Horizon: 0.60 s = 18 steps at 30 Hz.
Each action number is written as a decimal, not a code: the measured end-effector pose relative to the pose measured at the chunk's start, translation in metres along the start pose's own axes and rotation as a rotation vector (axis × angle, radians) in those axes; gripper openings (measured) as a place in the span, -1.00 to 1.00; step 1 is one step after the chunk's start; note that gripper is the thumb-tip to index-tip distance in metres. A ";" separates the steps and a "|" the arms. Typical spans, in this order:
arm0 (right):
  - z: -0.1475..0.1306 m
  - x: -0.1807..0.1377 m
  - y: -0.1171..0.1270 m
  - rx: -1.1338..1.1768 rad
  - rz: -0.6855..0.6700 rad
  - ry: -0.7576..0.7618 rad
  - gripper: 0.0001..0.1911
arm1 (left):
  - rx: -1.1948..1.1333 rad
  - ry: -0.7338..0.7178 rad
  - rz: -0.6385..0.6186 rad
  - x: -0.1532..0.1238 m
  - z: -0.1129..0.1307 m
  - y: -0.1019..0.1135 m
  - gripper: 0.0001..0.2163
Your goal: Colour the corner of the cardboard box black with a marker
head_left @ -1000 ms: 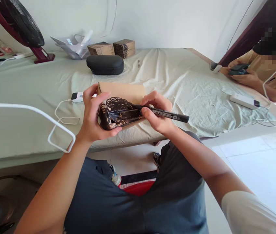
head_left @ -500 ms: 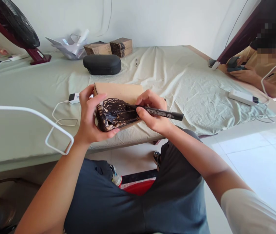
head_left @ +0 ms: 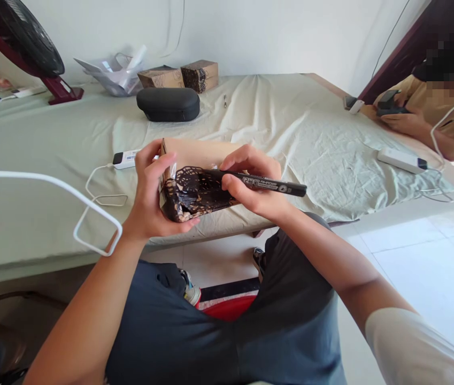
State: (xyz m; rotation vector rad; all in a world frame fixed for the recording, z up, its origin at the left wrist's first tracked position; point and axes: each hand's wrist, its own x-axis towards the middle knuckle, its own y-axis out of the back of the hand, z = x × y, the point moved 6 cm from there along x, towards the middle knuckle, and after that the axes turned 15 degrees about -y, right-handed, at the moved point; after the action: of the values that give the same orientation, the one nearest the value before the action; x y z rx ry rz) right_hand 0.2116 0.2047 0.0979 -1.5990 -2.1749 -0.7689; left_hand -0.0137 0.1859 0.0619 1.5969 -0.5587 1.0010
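A brown cardboard box (head_left: 200,151) is held tilted over the front edge of the covered table. Black scribbled ink spreads over much of the face toward me, with bits of brown showing through. My left hand (head_left: 148,195) grips the box's left end, thumb on the top side and fingers round the lower edge. A black marker pen (head_left: 272,184) is pinched between thumb and fingers of my right hand (head_left: 253,176). Its tip points left, at the upper part of the inked face; whether it touches cannot be made out.
A black zip case (head_left: 168,104), two cardboard boxes (head_left: 200,76) and a plastic bag (head_left: 116,75) stand at the back. White power banks (head_left: 401,160) with cables lie on the green cloth (head_left: 42,214). A fan (head_left: 30,37) is at left; another person (head_left: 431,117) sits at right.
The box has tipped and shifted slightly to the right in my left hand. The marker and my right hand have moved a little, with the pen's back end farther right.
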 end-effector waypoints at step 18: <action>-0.005 -0.003 -0.005 -0.083 -0.027 -0.059 -0.80 | 0.007 0.040 -0.024 0.001 0.000 -0.003 0.19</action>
State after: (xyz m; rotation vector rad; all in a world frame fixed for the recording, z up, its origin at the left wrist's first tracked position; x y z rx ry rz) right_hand 0.2075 0.1987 0.0992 -1.6558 -2.2367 -0.8403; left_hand -0.0108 0.1867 0.0613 1.5830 -0.5078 1.0160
